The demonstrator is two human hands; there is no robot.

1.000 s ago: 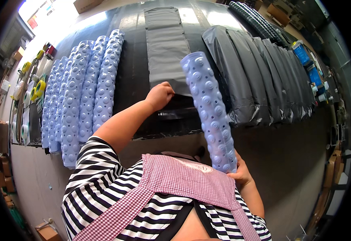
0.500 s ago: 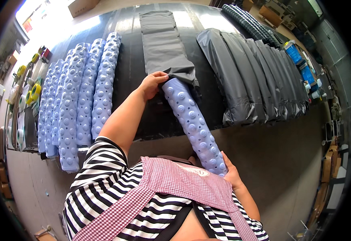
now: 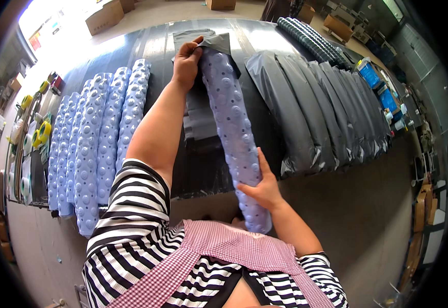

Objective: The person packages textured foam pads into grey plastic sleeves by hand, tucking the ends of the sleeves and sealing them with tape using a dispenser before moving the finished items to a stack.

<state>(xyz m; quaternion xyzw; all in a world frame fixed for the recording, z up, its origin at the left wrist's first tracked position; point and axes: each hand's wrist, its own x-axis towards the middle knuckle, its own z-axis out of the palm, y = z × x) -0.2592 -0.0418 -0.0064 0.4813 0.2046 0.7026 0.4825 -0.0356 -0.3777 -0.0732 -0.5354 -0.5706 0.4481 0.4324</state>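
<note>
Pale blue studded mat roll point(image 3: 232, 128): right hand point(image 3: 263, 188) grip closed around it, left hand point(image 3: 187, 62) pinching the grey bag point(image 3: 223, 43).

Packing workshop: cardboard boxes point(image 3: 104, 15), tape rolls point(image 3: 40, 137)

Black-and-white striped short sleeves point(image 3: 131, 215), pink gingham apron point(image 3: 218, 251)

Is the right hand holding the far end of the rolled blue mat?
No, the right hand grips the rolled blue mat near its close end, while the left hand is at the far end by the grey bag.
</note>
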